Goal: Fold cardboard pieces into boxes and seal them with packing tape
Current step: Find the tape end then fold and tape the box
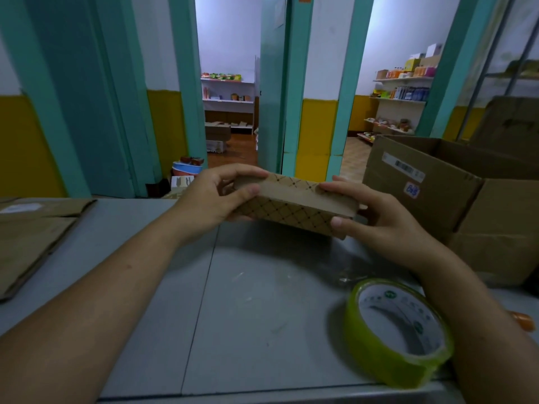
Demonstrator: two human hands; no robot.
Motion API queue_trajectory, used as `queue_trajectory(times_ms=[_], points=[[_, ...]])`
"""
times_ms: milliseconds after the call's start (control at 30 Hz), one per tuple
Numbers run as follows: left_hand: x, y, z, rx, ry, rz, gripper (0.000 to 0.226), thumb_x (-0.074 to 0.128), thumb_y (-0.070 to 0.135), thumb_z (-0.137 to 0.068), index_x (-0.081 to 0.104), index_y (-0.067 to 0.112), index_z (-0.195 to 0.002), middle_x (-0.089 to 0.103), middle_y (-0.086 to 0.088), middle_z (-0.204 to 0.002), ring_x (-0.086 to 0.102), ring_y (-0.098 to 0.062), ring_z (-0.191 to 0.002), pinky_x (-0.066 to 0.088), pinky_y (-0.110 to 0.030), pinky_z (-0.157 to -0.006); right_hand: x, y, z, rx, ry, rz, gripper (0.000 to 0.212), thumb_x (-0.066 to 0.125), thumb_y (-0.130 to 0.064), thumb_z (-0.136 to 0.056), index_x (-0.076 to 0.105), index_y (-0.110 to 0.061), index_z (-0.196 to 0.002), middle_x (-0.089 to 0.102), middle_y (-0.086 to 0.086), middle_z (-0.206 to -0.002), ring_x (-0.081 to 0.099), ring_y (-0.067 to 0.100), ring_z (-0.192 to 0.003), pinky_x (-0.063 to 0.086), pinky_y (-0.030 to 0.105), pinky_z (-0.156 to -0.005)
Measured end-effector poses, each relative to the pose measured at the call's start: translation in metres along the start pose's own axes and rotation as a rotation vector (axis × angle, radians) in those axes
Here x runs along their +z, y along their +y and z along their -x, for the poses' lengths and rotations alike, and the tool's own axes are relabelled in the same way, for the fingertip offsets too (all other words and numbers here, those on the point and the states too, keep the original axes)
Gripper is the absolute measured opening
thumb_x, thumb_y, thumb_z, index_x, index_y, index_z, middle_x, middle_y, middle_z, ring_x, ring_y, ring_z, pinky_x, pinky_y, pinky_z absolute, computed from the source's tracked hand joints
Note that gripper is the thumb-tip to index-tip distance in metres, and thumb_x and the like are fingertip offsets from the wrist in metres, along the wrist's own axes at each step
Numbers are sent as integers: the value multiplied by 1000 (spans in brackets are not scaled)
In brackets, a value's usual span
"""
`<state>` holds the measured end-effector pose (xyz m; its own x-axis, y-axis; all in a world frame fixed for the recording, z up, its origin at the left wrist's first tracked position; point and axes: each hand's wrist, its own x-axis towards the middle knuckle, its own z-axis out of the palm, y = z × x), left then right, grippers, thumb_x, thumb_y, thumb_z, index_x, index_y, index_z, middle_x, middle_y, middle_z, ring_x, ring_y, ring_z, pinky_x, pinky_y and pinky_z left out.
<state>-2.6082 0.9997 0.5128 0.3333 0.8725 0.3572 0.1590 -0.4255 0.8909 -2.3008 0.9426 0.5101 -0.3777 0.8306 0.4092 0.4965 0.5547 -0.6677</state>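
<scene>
Over grey table (pixel 248 301): box (pixel 291 207) pinched between left hand (pixel 215 199) and right hand (pixel 376 223); tape (pixel 376 360) at five o'clock. Might spring open if loosened.

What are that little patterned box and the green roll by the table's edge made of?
The patterned box looks like thin brown cardboard: a matte, dull surface printed with dark crisscross lines. The green roll seems to be glossy, translucent plastic tape wound on a white printed core, probably card.
</scene>
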Motion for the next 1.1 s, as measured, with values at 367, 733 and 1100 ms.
queue_trajectory(times_ms=[367,733,1100], points=[[3,1,-2,109,124,-116,61,59,53,-95,42,47,-153,44,4,-151,52,-26,-131,65,-37,-87,1,0,2,32,19,-222,49,63,-24,-97,57,-47,-140,47,-16,-144,57,1,-119,58,25,-88],[6,15,7,351,162,-156,58,70,24,-99,50,23,-154,58,-2,-136,61,-10,-122,60,-31,-96,14,7,-4,50,-72,-140,82,78,-15,-86,40,-46,-152,48,-19,-148,49,3,-134,58,30,-95],[10,31,11,535,212,-357,45,73,21,-99,61,22,-143,62,-15,-124,60,-20,-111,53,-15,-88,25,4,-8,32,-124,-66,87,87,-33,-68,46,-44,-143,52,-19,-138,67,4,-106,62,31,-78]])
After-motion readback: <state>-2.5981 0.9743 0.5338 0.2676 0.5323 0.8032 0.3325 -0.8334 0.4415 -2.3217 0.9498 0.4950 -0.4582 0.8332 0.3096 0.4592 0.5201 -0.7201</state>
